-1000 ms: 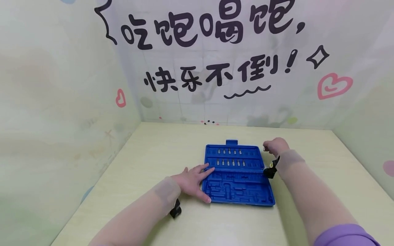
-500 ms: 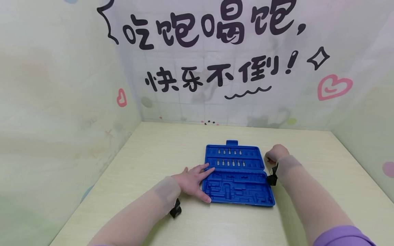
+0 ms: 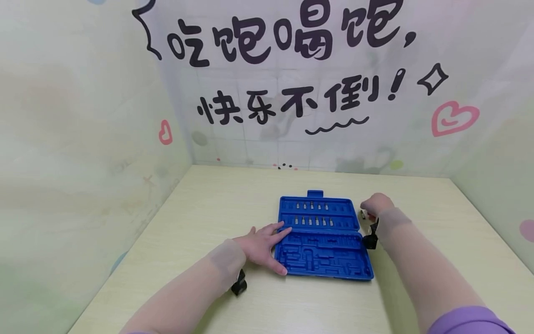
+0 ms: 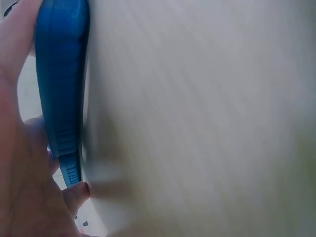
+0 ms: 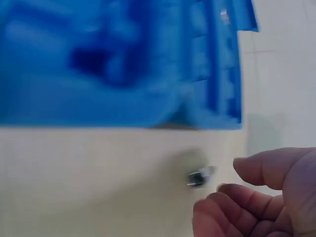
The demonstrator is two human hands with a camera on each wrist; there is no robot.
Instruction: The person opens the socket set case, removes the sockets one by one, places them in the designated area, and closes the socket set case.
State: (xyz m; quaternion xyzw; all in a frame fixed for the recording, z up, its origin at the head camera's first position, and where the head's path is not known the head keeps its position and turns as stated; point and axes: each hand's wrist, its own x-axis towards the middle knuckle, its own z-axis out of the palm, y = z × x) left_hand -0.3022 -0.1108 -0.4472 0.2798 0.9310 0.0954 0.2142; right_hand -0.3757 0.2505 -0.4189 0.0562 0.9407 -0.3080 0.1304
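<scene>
A blue plastic case (image 3: 325,255) lies unfolded on the table, its molded inside facing up. Two rows of small metal bits (image 3: 310,221) sit in its far half. My left hand (image 3: 263,246) rests spread along the case's left side, thumb at the near corner and fingertips over the edge near the hinge; the left wrist view shows the case's side wall (image 4: 61,74) against it. Right of the far half, my right hand (image 3: 377,205) hovers with thumb and fingers parted. Just off its fingertips is a single small metal bit (image 5: 199,177), blurred in the right wrist view.
The pale wooden table (image 3: 217,199) runs back to a printed wall sheet (image 3: 258,144). Side sheets stand at left and right. A latch tab (image 3: 314,193) sticks out from the case's far edge. Black wrist cameras sit under both wrists.
My right hand came down and nearer beside the case, then lifted slightly. A small bit, hidden half a second ago, now shows apart from its fingers. My left hand stayed put.
</scene>
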